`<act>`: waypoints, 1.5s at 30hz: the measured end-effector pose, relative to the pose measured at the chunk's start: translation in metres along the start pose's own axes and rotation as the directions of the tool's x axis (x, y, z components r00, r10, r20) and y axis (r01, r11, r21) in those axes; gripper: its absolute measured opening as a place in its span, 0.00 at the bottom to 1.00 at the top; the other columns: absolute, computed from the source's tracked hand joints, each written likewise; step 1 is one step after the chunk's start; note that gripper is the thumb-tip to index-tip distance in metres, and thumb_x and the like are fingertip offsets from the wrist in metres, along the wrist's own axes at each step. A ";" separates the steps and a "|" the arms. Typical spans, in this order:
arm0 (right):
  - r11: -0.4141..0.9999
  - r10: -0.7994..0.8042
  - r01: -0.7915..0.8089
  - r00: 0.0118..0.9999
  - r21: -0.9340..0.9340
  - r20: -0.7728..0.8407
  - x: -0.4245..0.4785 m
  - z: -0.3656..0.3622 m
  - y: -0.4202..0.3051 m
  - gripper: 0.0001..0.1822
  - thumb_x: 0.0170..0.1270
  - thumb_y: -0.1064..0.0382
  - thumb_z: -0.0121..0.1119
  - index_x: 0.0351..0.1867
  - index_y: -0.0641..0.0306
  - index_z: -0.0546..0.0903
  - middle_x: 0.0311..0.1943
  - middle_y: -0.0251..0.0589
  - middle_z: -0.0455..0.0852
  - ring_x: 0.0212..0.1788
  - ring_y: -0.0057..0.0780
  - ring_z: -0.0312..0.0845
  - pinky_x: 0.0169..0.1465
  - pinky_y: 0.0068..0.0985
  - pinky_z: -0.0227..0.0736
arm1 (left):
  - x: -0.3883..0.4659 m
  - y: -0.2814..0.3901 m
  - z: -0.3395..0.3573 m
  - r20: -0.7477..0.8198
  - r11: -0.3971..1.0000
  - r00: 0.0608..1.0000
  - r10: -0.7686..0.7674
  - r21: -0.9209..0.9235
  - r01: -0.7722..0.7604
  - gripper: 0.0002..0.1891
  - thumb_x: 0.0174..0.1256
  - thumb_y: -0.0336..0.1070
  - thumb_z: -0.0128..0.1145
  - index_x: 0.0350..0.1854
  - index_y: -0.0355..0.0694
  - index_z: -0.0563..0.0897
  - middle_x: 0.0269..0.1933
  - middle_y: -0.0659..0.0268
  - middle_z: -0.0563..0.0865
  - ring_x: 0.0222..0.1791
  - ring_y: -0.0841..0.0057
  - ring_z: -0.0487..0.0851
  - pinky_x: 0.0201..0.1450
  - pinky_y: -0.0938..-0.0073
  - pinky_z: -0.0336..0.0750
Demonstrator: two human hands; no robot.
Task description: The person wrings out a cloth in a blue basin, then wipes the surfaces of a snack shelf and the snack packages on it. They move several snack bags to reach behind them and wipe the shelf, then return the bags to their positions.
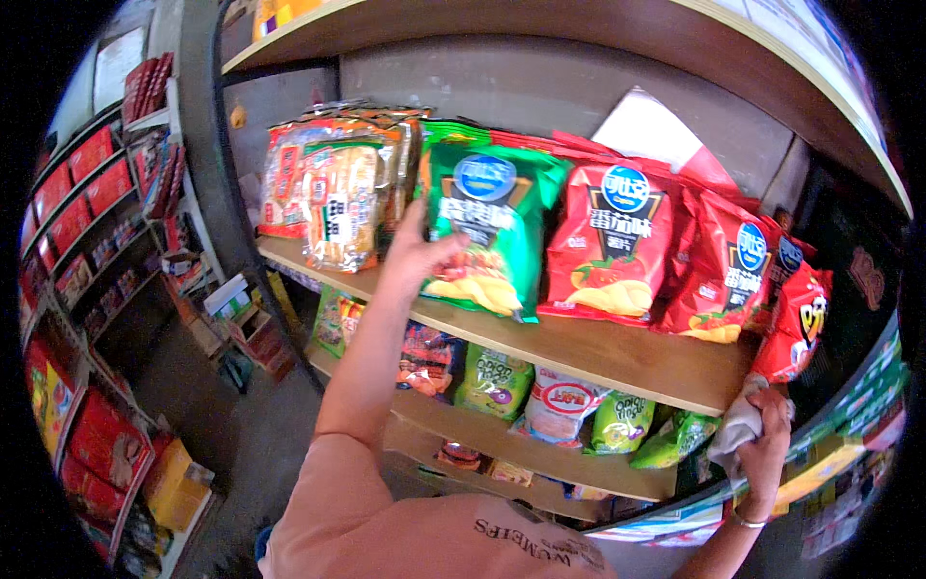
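Observation:
On a wooden shelf (pixel 579 349) stand a green chip bag (pixel 532 217), several red chip bags (pixel 615 246) to its right and clear-wrapped snack packs (pixel 340 210) to its left. My left hand (pixel 419 250) touches the green bag's left side, thumb across its front, fingers partly hidden at the edge. At the shelf's right end, my right hand (pixel 768 434) is closed on a crumpled pale cloth (pixel 741 427). Just above that hand, a smaller red snack bag (pixel 793 322) leans at the shelf's edge; whether hand and bag touch is unclear.
An upper shelf (pixel 579 54) overhangs the bags. Below, a lower shelf (pixel 463 417) holds green onion-ring bags (pixel 495 376) and other snacks. A dark upright post (pixel 242 195) bounds the left end. Farther left are stocked racks (pixel 79 210) and cardboard boxes (pixel 264 340) on the floor.

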State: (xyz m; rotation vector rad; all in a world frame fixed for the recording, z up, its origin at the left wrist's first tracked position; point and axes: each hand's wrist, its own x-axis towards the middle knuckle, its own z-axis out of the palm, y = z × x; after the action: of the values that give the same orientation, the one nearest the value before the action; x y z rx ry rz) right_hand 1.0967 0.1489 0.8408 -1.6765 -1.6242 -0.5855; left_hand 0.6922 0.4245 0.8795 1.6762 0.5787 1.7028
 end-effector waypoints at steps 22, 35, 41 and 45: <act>0.987 -0.111 0.116 0.993 -0.115 0.042 -0.007 0.010 -0.004 0.26 0.35 0.70 0.53 0.44 0.67 0.75 0.49 0.51 0.74 0.56 0.51 0.65 0.62 0.39 0.54 | -0.023 0.005 -0.038 -0.176 0.494 0.829 0.531 0.859 -0.134 0.47 0.40 0.45 0.68 0.64 0.37 0.57 0.63 0.46 0.59 0.63 0.52 0.59 0.63 0.58 0.57; 0.917 -0.336 0.333 0.942 0.222 -0.023 -0.018 0.062 -0.085 0.22 0.40 0.65 0.63 0.41 0.61 0.75 0.46 0.52 0.74 0.49 0.51 0.70 0.52 0.41 0.64 | 0.028 -0.006 -0.133 -0.390 0.588 0.912 0.128 0.770 0.247 0.62 0.31 0.56 0.72 0.67 0.34 0.45 0.66 0.45 0.54 0.66 0.55 0.55 0.65 0.58 0.55; 0.815 -0.440 0.426 0.896 0.393 -0.058 -0.006 0.079 -0.205 0.22 0.32 0.63 0.66 0.36 0.61 0.76 0.41 0.49 0.76 0.40 0.47 0.72 0.42 0.40 0.68 | 0.042 -0.026 -0.177 -0.299 0.832 0.945 0.134 0.552 0.057 0.61 0.30 0.46 0.75 0.65 0.30 0.45 0.62 0.42 0.60 0.62 0.56 0.64 0.63 0.66 0.60; 0.777 -0.525 0.502 0.850 0.379 -0.048 0.001 0.107 -0.266 0.26 0.30 0.57 0.64 0.40 0.55 0.80 0.45 0.46 0.75 0.43 0.45 0.72 0.43 0.41 0.68 | 0.030 -0.010 -0.179 -0.317 0.926 0.940 0.128 0.378 0.002 0.60 0.31 0.38 0.75 0.66 0.35 0.44 0.60 0.45 0.63 0.58 0.58 0.67 0.59 0.65 0.65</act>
State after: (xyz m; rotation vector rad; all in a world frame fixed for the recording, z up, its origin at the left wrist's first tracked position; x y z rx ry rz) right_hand 0.8185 0.2163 0.8209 -0.9657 -2.1044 -0.4363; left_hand 0.5185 0.4784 0.8789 1.6740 1.0798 2.0457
